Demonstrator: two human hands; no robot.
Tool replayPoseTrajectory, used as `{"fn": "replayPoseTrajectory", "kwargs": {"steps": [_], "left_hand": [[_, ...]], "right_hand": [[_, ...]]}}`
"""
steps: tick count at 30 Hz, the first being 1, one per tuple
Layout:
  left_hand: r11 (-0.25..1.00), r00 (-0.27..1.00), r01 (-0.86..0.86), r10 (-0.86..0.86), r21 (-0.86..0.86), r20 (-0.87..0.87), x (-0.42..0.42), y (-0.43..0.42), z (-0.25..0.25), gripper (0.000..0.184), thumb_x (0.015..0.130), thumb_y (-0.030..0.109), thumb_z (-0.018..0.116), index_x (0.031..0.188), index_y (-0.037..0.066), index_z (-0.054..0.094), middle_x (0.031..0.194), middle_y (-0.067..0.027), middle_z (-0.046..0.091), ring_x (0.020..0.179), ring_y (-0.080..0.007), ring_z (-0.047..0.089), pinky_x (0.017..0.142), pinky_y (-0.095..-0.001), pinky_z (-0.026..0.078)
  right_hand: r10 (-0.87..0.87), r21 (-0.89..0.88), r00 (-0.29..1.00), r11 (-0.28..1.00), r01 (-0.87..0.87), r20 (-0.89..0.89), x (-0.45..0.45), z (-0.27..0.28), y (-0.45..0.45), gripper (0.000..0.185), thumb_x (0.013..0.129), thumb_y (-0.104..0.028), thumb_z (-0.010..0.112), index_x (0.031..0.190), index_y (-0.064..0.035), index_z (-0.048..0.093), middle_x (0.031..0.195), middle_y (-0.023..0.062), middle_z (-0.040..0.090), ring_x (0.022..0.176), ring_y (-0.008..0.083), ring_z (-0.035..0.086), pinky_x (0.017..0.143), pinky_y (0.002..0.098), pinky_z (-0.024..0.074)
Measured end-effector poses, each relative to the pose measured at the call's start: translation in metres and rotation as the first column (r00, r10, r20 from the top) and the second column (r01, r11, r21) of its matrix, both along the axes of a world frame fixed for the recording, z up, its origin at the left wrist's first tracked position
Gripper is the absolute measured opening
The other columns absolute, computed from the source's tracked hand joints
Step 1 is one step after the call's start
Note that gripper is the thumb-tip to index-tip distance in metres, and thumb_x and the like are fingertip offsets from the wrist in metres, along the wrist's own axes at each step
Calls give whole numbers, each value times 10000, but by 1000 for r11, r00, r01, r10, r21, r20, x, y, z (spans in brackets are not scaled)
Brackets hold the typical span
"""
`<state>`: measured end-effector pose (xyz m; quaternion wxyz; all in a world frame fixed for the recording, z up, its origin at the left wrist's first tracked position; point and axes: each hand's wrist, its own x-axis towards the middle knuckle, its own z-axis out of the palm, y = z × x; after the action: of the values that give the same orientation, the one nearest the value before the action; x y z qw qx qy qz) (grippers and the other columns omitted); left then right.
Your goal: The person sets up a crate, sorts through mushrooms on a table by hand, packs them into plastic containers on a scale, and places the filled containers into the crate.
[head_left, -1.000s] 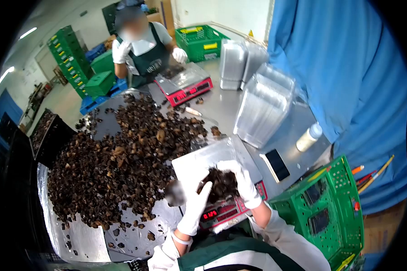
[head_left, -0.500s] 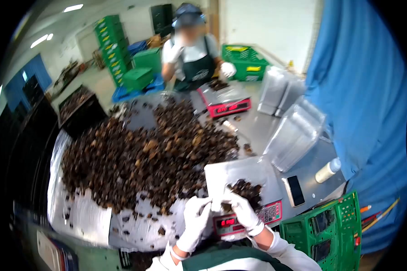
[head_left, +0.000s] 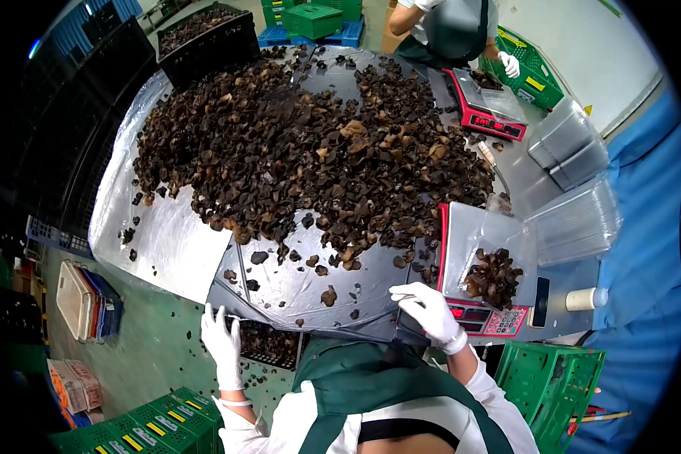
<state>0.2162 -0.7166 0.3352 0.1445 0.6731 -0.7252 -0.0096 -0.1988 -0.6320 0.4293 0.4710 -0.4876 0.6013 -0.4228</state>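
Note:
My left hand [head_left: 221,344], in a white glove, is at the table's front edge with its fingers apart and nothing in them. White-gloved too, my right hand [head_left: 430,310] hovers by the near left corner of a red digital scale [head_left: 499,321], fingers stretched out and holding nothing. On the scale's plate lies a clear plastic bag or tray [head_left: 473,253], its exact kind hard to make out. A small heap of dark, curled wood ear mushrooms [head_left: 493,278] sits on it. The big pile of wood ear mushrooms [head_left: 303,151] covers much of the metal table [head_left: 174,242].
Across the table a person in an apron [head_left: 454,30] stands by a second red scale [head_left: 488,113]. Stacked clear trays [head_left: 575,219], a phone [head_left: 539,303] and a bottle [head_left: 586,299] lie at right. A black crate [head_left: 208,49] stands far left; green crates [head_left: 548,378] flank me.
My hands have parted from the bag on the scale: the left swung to the table's front left edge, the right drew back left of the mushrooms. The view tilted down.

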Motion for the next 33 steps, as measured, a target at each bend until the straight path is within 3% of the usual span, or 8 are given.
{"fn": "replayPoseTrajectory", "kwargs": {"steps": [1, 6, 9, 14, 17, 21, 24, 33], "left_hand": [[996, 984, -14, -2, 86, 179, 8, 3, 2, 458, 748, 207, 725, 1163, 62, 597, 1329, -186, 479, 1182, -391, 467, 960, -466, 404], [984, 964, 180, -177, -6, -196, -1, -20, -20, 401, 751, 200, 721, 1112, 50, 631, 1278, -214, 522, 1191, -445, 460, 986, -472, 400], [976, 934, 218, -217, -31, -284, -11, -40, -17, 260, 747, 154, 727, 970, 36, 665, 1245, -188, 559, 1190, -400, 483, 998, -453, 393], [958, 914, 260, -284, -122, -288, 9, -70, -28, 154, 769, 126, 697, 775, -6, 619, 1169, -179, 603, 1049, -377, 558, 897, -438, 450], [957, 908, 278, -288, -77, -303, 19, -79, -18, 165, 826, 154, 652, 919, 19, 676, 1184, -191, 594, 1079, -378, 552, 911, -425, 451], [960, 923, 269, -235, 73, -304, 28, -90, -26, 438, 876, 199, 599, 1288, 69, 529, 1329, -252, 461, 1258, -449, 390, 1044, -493, 327], [975, 912, 223, -202, 17, -358, 18, -107, -31, 564, 869, 217, 607, 1366, 27, 420, 1399, -256, 384, 1300, -435, 338, 1085, -491, 262], [980, 992, 94, -78, -177, 99, -29, -202, 15, 545, 917, 392, 473, 1386, 119, 418, 1421, -170, 403, 1161, -341, 497, 943, -434, 422]], "right_hand": [[13, 32, 1000, 999, -13, -2, 8, -14, -3, 295, 855, -76, 636, 1136, 5, 601, 940, 75, 630, 867, 125, 610, 772, 260, 492], [392, 336, 663, 916, -220, -637, 46, -84, -17, 803, 778, -483, 648, 1399, -89, 325, 1096, 187, 552, 901, 381, 614, 777, 438, 514], [300, 243, 651, 953, -179, -697, 76, -121, -30, 713, 802, -440, 641, 1347, -70, 370, 1133, 214, 540, 954, 381, 604, 790, 443, 513], [579, 108, 782, 814, -571, -232, 184, -124, -82, 597, 818, -352, 652, 1292, -41, 464, 1215, 174, 564, 1038, 316, 590, 883, 392, 483], [835, 92, 543, 536, -839, 90, 204, -93, -92, 614, 859, -259, 642, 1401, -103, 398, 1244, 136, 569, 970, 195, 624, 852, 331, 491], [583, 141, 811, 808, -572, -49, 157, -75, -89, 472, 895, -210, 608, 1336, -96, 486, 1151, 92, 613, 912, 133, 621, 851, 270, 489], [174, 122, 964, 972, -201, 202, 105, -87, -66, 366, 948, -203, 530, 1286, -64, 519, 1080, 64, 634, 914, 130, 623, 813, 256, 500], [-337, 350, 902, 907, 234, 270, 31, -135, -16, 287, 983, -234, 474, 1175, -51, 581, 976, 58, 646, 822, 119, 628, 710, 253, 521]]}}
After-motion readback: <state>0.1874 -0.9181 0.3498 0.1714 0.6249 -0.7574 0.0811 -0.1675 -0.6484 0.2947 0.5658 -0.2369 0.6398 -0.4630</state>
